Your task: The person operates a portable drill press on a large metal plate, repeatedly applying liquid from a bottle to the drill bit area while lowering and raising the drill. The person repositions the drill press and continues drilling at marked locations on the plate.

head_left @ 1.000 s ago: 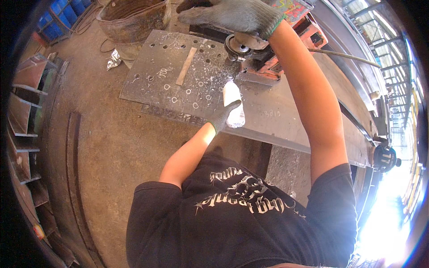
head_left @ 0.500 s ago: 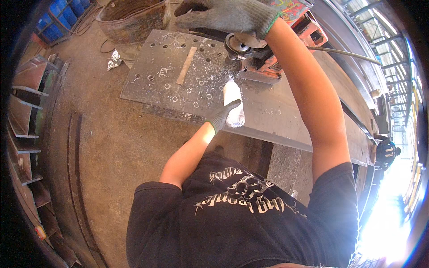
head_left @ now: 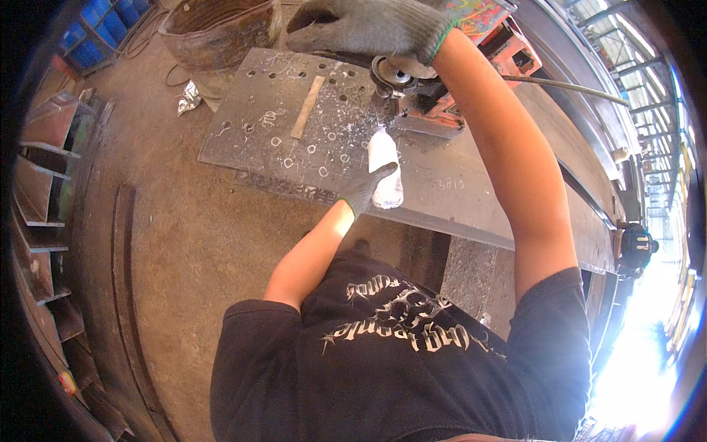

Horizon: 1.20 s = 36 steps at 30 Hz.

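Observation:
My left hand [head_left: 361, 193], in a grey knitted glove with a green cuff, is closed around a white bottle [head_left: 383, 166]. The bottle's narrow end points away from me, over the edge of a dark steel plate [head_left: 236, 158]. My right hand [head_left: 368, 31], gloved the same way, is raised at the top of the view, its fingers curled. The picture's edge cuts it off, and whatever it may hold is hidden. Below it in the picture, a round-headed tool like an angle grinder [head_left: 394, 74] rests beside an orange metal block [head_left: 434, 118].
Chalk circles, drilled holes and white flecks cover the plate, where a flat metal strip [head_left: 308, 107] lies. A rusty drum [head_left: 217, 29] stands behind. Crumpled foil [head_left: 189, 97] is on the floor. Steel brackets [head_left: 44, 199] line the left; a cable [head_left: 567, 87] runs right.
My right hand has come slightly lower and looks larger, its curled fingers shifting a little. My left hand and the bottle have hardly moved.

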{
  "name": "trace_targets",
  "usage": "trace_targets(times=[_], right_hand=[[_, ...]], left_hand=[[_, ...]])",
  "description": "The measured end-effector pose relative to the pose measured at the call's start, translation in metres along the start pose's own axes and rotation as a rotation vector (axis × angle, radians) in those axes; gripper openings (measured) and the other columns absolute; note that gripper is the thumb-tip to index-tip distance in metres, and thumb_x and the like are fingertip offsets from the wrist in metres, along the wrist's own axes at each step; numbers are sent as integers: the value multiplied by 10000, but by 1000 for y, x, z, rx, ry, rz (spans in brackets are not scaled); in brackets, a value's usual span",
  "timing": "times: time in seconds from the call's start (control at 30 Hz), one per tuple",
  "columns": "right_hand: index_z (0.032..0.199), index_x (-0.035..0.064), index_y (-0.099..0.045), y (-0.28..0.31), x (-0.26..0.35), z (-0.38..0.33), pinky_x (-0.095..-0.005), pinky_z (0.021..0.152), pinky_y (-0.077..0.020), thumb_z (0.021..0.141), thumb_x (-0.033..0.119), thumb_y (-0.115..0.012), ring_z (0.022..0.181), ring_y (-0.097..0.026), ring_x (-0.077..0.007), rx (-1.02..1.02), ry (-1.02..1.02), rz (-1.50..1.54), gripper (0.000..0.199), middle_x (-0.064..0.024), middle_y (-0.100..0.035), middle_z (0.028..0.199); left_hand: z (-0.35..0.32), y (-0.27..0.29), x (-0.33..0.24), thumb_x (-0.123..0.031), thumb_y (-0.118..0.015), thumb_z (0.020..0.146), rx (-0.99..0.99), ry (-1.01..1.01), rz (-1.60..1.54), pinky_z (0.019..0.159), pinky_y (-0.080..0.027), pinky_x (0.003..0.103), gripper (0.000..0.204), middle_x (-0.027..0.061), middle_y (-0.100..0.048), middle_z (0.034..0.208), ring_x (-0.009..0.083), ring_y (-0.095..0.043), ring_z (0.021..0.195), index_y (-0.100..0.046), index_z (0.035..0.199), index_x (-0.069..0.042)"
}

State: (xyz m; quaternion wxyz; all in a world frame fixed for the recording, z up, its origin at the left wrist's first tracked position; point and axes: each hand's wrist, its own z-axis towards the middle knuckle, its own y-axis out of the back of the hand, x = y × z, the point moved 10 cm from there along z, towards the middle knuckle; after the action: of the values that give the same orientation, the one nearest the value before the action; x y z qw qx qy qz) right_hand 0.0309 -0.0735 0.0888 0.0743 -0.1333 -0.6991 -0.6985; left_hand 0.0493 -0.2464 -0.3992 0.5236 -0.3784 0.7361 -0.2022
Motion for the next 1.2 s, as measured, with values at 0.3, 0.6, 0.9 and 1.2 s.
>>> trace_targets(times=[0.3, 0.6, 0.9, 1.2], right_hand=[[1314, 0, -704, 2, 8, -4, -455, 1031, -523, 1010, 517, -600, 1165, -697, -383, 48, -7, -18, 609, -258, -730, 1237], [1278, 1, -720, -4, 5, -2, -458, 989, -533, 1014, 501, -602, 1090, -720, -365, 65, -32, 8, 578, -254, -748, 1171], [1274, -2, -724, 1, 13, -6, -458, 978, -534, 1008, 512, -610, 1083, -718, -364, 65, -21, 3, 590, -256, -747, 1163], [1252, -6, -734, -8, 3, 1, -451, 983, -537, 985, 514, -623, 1096, -718, -364, 70, -56, -10, 594, -248, -749, 1171]], left_hand=[[3, 2, 3, -330, -867, 895, -25, 14, 18, 971, -575, 470, 750, 120, -653, 1284, 272, -662, 1151, -496, 1488, -59], [12, 14, 2, -322, -866, 897, -79, -71, 82, 944, -586, 458, 718, 112, -672, 1234, 263, -681, 1094, -516, 1462, -52], [-3, 5, -6, -319, -866, 898, -94, -65, 84, 939, -588, 452, 712, 110, -678, 1217, 262, -686, 1077, -519, 1458, -48], [-12, 5, 8, -316, -866, 899, -60, 78, 17, 934, -591, 447, 707, 108, -683, 1201, 262, -692, 1060, -523, 1453, -44]])
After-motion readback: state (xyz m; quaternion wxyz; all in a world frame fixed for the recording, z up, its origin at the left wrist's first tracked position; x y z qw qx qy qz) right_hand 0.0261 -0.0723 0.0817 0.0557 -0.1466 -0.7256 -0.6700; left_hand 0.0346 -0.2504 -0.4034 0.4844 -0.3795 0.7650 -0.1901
